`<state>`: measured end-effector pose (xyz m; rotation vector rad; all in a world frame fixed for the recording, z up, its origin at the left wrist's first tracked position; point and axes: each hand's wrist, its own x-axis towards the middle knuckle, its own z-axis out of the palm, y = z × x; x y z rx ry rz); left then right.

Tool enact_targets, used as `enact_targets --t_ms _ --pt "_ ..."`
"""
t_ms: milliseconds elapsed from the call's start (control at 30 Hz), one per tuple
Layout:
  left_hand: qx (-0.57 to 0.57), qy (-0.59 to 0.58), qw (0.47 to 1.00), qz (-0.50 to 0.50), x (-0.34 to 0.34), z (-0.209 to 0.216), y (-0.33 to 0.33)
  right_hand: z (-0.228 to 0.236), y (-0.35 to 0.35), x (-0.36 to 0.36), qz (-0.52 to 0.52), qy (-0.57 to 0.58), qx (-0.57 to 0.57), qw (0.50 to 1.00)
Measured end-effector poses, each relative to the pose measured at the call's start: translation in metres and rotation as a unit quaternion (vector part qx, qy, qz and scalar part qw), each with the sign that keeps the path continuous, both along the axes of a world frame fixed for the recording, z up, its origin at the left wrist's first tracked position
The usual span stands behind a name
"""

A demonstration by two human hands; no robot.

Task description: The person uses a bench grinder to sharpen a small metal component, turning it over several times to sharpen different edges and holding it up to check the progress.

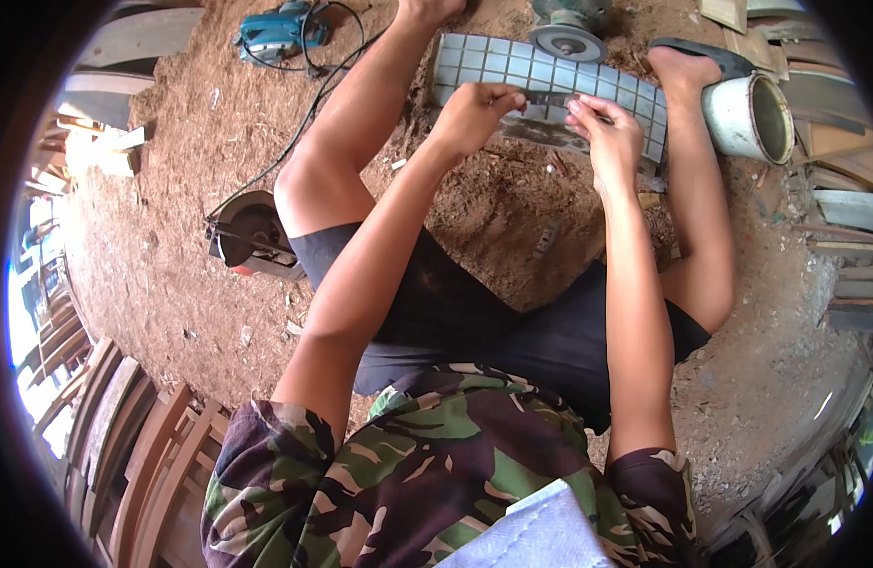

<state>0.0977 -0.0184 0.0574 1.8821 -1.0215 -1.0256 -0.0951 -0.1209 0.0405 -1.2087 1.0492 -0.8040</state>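
Around the work, a tiled slab (460, 68) lies across the upper middle of the frame, with a round grinding wheel (567, 44) at its far edge, just beyond the hands. A white bucket (730, 118) lies tipped at the upper right, its mouth toward the right, close by the person's right leg (697, 180). At the upper left sits a blue power tool (274, 34); a dark cable (313, 106) curls past it and down to a saw (250, 232) beside the left knee. Stacked wood pieces (143, 464) fill the lower left, and more boards (839, 142) line the right edge.

The thin dark strip (548, 98) is in the upper middle, in front of the slab. Its long axis runs nearly level across the frame, from left to right. The left hand (476, 115) pinches its left end and the right hand (612, 137) has its right end between the fingers; the hands are near each other but apart.

Fingers cover both ends of the strip, so its full length and exact kind are hard to make out. The grinding wheel's machine is cut off by the top edge.
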Motion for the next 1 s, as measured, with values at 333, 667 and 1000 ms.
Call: enact_targets --t_ms 333,667,1000 --pt "0.028 -0.189 0.968 0.164 0.015 -0.087 -0.083 -0.079 -0.049 0.059 -0.086 0.136 -0.028 0.987" --pt "-0.038 -0.294 0.935 0.196 0.017 -0.116 -0.085 -0.097 -0.052 0.081 -0.128 0.163 -0.136 0.969" --pt "-0.045 -0.307 0.924 0.225 0.015 -0.123 -0.087 -0.101 -0.051 0.087 -0.153 0.153 -0.131 0.967"
